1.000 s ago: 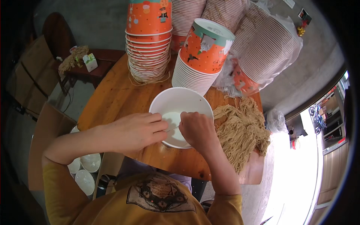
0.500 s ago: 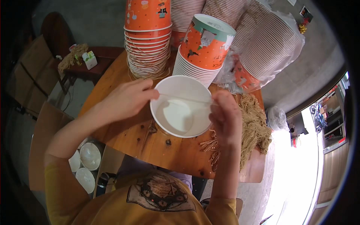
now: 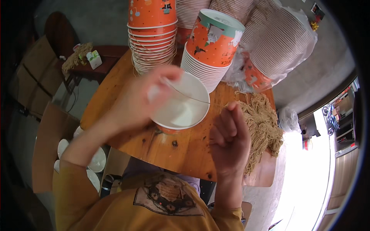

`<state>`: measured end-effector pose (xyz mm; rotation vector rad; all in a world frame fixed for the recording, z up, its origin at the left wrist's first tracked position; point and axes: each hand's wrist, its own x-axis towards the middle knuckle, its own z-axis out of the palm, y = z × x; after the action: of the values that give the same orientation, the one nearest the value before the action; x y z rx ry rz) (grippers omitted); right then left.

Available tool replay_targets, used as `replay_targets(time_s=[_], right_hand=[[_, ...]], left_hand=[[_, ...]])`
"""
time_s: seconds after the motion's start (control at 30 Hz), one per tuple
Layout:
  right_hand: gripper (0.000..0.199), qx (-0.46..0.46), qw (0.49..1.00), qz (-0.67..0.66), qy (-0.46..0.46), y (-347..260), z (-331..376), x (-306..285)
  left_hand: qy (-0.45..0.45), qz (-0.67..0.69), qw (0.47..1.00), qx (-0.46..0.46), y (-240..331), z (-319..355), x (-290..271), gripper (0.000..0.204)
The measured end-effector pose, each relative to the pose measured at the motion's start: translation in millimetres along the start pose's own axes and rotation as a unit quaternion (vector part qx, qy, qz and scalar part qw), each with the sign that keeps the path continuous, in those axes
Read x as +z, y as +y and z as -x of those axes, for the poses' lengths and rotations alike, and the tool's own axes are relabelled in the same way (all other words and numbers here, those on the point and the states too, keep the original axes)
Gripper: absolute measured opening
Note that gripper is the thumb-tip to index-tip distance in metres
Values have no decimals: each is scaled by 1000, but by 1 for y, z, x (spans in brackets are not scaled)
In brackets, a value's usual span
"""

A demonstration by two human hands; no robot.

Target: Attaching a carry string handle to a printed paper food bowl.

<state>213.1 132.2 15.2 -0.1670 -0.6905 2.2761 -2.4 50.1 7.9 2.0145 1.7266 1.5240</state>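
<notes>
Change: since half a second ago the right hand (image 3: 229,138) has drawn back toward the body and to the right, so the thin string (image 3: 192,98) now stretches taut across the bowl's mouth; the left hand (image 3: 148,96) has shifted further over the bowl's left rim.
Bowl: white paper bowl (image 3: 181,106) with an orange outside stands on the table (image 3: 127,111), roughly mid-table, just in front of the stacks, its inside bare and white.
Left hand: blurred, fingers curled over the bowl's left rim, touching it and pinching the near end of the string against the rim area; the exact finger grip cannot be made out.
Right hand: loosely fisted, thumb and forefinger pressed together on the far end of the string, held above the table edge, clear of the bowl.
String: runs from the left hand across the open bowl to the right fingertips.
String pile: tan heap of loose strings (image 3: 264,127) lies on the table's right side, just beyond the right hand.
Stacks: two tall stacks of orange printed bowls, left stack (image 3: 152,34) and right stack (image 3: 212,46), stand behind the bowl; bagged sleeves of bowls (image 3: 285,42) lean further right.
Below the table: white lids (image 3: 96,161) sit low at the left.
</notes>
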Motion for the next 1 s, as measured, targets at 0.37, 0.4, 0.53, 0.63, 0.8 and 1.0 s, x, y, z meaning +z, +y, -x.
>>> replay_targets(time_s=[0.37, 0.4, 0.53, 0.63, 0.8, 1.0], right_hand=[[17, -97, 994, 36, 29, 0, 3, -26], [17, -95, 994, 43, 37, -2, 4, -35], [16, -80, 958, 251, 116, 6, 11, -66], [22, -242, 596, 758, 107, 15, 18, -75], [35, -122, 790, 592, -100, 25, 43, -56], [24, -122, 783, 605, -77, 29, 44, -61]], left_hand=[[-194, 354, 867, -293, 61, 62, 50, 33], [-227, 319, 869, -303, 60, 62, 48, 26], [-223, 226, 904, -286, 59, 67, 54, 9], [-177, 173, 945, -214, 50, 74, 60, 10], [-184, 157, 946, -216, 54, 64, 61, 13], [-186, 160, 938, -246, 57, 53, 58, 17]])
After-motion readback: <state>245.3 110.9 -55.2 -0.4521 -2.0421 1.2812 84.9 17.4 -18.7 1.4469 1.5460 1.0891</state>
